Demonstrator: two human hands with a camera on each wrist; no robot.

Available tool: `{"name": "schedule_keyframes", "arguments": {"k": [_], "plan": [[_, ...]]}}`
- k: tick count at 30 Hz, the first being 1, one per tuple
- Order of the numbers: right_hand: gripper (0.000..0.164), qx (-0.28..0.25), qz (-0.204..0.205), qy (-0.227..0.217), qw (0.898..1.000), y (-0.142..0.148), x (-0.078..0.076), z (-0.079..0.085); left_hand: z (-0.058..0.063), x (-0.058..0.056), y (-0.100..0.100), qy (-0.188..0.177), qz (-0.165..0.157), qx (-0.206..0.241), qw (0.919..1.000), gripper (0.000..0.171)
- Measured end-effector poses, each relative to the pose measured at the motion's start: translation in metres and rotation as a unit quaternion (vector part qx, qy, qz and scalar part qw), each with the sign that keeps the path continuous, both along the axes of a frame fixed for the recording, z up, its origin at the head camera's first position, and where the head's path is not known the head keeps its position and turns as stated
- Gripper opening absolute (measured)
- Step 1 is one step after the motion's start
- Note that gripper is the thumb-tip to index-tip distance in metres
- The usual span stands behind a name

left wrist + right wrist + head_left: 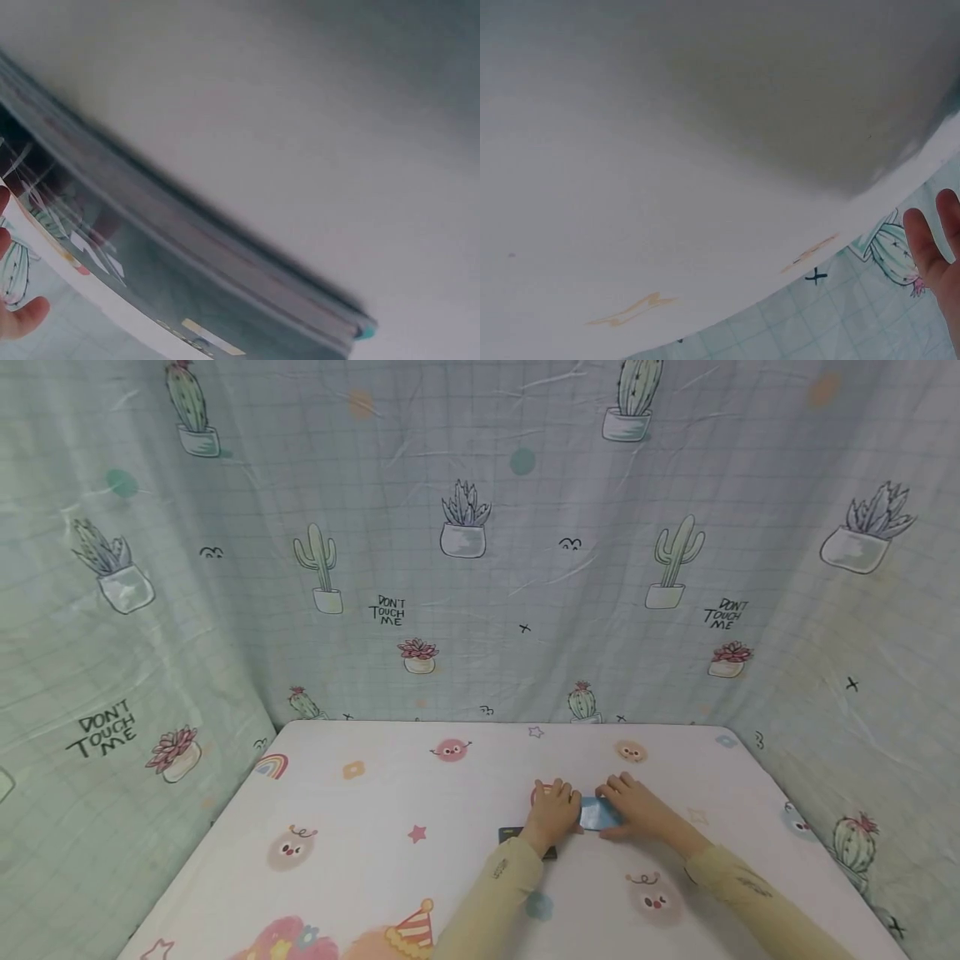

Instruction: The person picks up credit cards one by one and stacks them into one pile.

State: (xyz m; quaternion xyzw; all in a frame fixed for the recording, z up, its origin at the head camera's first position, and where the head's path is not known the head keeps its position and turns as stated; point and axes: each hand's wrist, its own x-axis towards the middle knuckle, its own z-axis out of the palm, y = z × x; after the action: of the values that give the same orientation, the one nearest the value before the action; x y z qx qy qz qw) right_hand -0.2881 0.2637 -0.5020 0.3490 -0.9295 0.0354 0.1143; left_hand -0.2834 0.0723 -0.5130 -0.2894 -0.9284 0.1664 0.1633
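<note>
A small light-blue rectangular thing (598,813) with a shiny face lies between the two hands on the right half of the table. My left hand (553,814) holds its left end, fingers bent at the far side and thumb at the near side. At its right end, my right hand (633,806) grips it between bent fingers and thumb. A dark flat box (512,834) lies under the left wrist, which hides much of it. In the left wrist view this box (247,322) shows a glossy face and a pale side. Only fingertips (928,247) show in the right wrist view.
The white table (360,802) bears printed faces, stars and a rainbow. A pale cloth (480,585) with cactus prints hangs behind it and along both sides.
</note>
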Motion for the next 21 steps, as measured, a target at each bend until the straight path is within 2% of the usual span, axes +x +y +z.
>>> {"name": "schedule_keyframes", "arguments": {"k": [12,21], "plan": [[0.057,0.049,-0.024,0.087,0.995,0.0036,0.0038,-0.0059,-0.0005,0.0017,0.0008,0.012,-0.012,-0.036,0.9992,0.059],[0.058,0.035,-0.053,0.079,0.995,0.0022,0.0096,-0.0044,0.0009,0.005,0.0009,0.009,-0.023,-0.022,0.9995,0.058]]}}
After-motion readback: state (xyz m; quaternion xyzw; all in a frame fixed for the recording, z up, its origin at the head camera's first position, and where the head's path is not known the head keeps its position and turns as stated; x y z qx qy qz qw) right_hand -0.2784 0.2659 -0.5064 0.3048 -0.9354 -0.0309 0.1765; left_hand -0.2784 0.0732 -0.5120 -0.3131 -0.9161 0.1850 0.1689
